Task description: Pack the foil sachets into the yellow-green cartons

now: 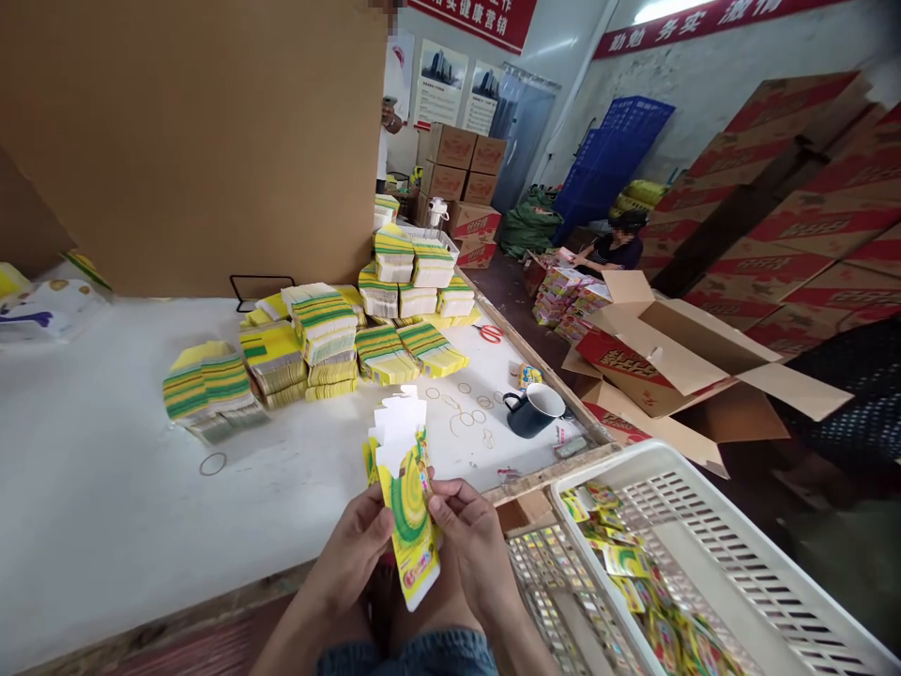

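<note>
Between my two hands, just over the table's front edge, is a yellow and green printed carton (pixel 408 502) with white flaps standing up at its top end. My left hand (pixel 356 540) grips its left side, thumb on the printed face. On its right edge, my right hand (pixel 468 526) pinches with thumb and fingers. Behind the carton, more yellow card (pixel 370 460) shows at the left, mostly hidden. Bundles of flat yellow and green cartons (pixel 324 324) are stacked further back on the white table (pixel 113 488).
A dark mug (pixel 527 418), red-handled scissors (pixel 491 333) and loose rubber bands (pixel 461 413) lie toward the table's right. At lower right stands a white plastic basket (pixel 704 498) holding small packets (pixel 654 601). Beyond it are open cardboard boxes (pixel 668 347) and a seated person (pixel 619 249).
</note>
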A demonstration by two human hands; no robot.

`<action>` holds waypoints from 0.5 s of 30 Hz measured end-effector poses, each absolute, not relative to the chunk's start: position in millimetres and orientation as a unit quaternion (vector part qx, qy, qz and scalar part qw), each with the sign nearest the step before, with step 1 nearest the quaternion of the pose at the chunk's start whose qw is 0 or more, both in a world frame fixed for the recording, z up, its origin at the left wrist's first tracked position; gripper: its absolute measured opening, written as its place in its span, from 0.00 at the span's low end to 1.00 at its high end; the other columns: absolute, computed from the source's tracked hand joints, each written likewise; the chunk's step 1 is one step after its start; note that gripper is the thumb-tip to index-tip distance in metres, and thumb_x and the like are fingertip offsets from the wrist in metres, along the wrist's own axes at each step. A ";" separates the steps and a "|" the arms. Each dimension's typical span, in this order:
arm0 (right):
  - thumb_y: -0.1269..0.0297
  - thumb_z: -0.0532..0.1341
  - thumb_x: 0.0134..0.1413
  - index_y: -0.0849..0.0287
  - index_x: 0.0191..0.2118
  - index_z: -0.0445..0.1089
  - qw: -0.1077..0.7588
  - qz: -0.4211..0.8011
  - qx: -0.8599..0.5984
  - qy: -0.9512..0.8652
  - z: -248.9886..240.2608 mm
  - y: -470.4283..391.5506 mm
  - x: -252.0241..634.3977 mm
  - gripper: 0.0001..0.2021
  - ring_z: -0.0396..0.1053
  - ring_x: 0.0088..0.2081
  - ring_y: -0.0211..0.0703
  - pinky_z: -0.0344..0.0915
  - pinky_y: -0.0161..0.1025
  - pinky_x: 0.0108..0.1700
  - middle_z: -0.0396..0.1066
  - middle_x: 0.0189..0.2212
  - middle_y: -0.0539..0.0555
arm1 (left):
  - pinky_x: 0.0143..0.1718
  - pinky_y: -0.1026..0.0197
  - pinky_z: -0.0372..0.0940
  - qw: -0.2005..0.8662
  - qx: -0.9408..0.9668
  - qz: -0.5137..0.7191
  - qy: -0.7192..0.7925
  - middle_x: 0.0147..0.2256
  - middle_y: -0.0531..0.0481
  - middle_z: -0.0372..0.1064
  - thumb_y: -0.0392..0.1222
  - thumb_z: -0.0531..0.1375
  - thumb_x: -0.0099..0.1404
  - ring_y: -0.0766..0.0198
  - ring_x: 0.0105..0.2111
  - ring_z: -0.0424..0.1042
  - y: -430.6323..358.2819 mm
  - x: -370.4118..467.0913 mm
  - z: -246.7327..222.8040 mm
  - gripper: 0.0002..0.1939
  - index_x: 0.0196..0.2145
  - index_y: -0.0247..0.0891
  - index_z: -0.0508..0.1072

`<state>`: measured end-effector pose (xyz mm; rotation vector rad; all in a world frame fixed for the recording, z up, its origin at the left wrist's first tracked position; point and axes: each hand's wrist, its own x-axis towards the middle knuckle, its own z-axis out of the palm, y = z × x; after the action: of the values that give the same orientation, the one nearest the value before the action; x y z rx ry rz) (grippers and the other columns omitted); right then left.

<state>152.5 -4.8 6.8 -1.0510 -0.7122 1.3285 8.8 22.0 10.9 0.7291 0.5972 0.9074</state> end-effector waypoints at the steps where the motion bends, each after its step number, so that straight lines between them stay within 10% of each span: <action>1: 0.58 0.71 0.45 0.59 0.35 0.76 0.596 0.576 -0.459 -0.320 7.9 -6.6 153.8 0.13 0.73 0.34 0.44 0.69 0.41 0.40 0.77 0.31 0.54 | 0.38 0.53 0.71 0.799 0.332 0.421 0.274 0.41 0.41 0.79 0.57 0.69 0.49 0.46 0.42 0.76 20.9 9.5 10.1 0.28 0.44 0.40 0.78; 15: 0.55 0.66 0.51 0.58 0.30 0.72 0.553 0.466 -0.570 -0.391 -13.4 -16.1 147.7 0.11 0.69 0.27 0.42 0.67 0.37 0.32 0.74 0.25 0.51 | 0.44 0.53 0.70 0.715 0.350 0.462 0.391 0.43 0.42 0.77 0.48 0.65 0.57 0.50 0.45 0.75 16.3 17.6 -11.1 0.21 0.46 0.37 0.70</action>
<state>147.7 -16.1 -13.4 -1.3472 -0.9239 1.1014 17.6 16.3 -11.1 0.7755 0.8650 1.0243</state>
